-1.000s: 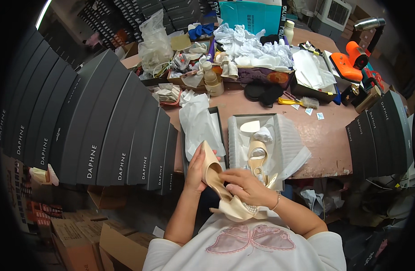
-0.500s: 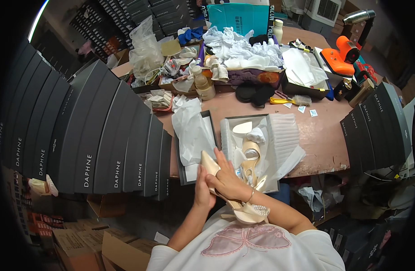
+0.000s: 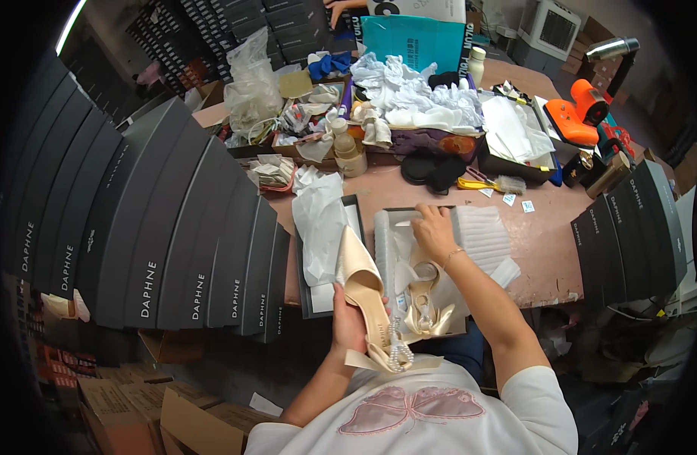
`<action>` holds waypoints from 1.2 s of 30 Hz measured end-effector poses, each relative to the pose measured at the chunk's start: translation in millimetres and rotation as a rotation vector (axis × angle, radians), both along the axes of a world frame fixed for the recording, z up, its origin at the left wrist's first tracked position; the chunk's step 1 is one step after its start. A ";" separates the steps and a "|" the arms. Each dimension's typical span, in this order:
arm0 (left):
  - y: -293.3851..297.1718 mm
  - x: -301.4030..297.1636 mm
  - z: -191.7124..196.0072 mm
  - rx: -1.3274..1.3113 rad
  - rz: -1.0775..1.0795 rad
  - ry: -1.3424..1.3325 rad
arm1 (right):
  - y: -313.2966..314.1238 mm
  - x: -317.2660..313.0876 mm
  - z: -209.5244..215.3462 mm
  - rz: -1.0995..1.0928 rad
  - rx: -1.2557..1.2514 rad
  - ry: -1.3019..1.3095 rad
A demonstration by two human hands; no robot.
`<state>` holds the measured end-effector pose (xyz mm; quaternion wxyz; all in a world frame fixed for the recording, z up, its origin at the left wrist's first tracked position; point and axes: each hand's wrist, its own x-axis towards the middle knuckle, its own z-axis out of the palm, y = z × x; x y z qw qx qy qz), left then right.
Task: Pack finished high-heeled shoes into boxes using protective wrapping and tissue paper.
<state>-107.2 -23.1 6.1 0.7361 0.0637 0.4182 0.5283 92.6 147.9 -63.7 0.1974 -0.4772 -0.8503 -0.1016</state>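
My left hand (image 3: pixel 350 326) is closed round the sole of a cream pointed-toe shoe (image 3: pixel 357 265), toe pointing away from me. Pearl trim and a bow decorate its heel end. Over the open shoebox (image 3: pixel 394 210) reaches my right hand (image 3: pixel 436 233), fingers curled together at the far part of the box. Whatever they grip is hidden beneath them. A matching shoe (image 3: pixel 422 290) with a bow lies in the box on white paper, just nearer to me than that hand.
Left of the box lies a dark lid (image 3: pixel 318 307) with white tissue (image 3: pixel 318 227). Grey shoeboxes stand in rows at the left (image 3: pixel 166 227) and right (image 3: pixel 636 220). Behind are a bottle (image 3: pixel 348 152), a yellow-handled brush (image 3: pixel 485 184), a heap of white paper (image 3: pixel 416 91) and an orange device (image 3: pixel 572 121).
My right hand has left the shoe and moved out over the box. The left hand now holds the shoe alone, its opening turned up into view.
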 end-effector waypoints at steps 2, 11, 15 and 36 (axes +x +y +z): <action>3.9 4.1 -2.6 0.019 0.043 -0.041 | -12.5 -9.4 34.1 0.076 -0.023 0.310; -20.2 18.7 -2.9 0.026 0.148 -0.130 | -141.3 -78.0 74.3 0.352 -0.577 0.494; -33.8 2.0 -8.9 0.153 0.032 -0.080 | -137.6 -72.3 89.6 0.392 -0.678 0.827; -29.9 32.1 -0.1 -0.052 -0.061 -0.156 | -105.0 -70.8 67.8 0.346 -0.190 0.340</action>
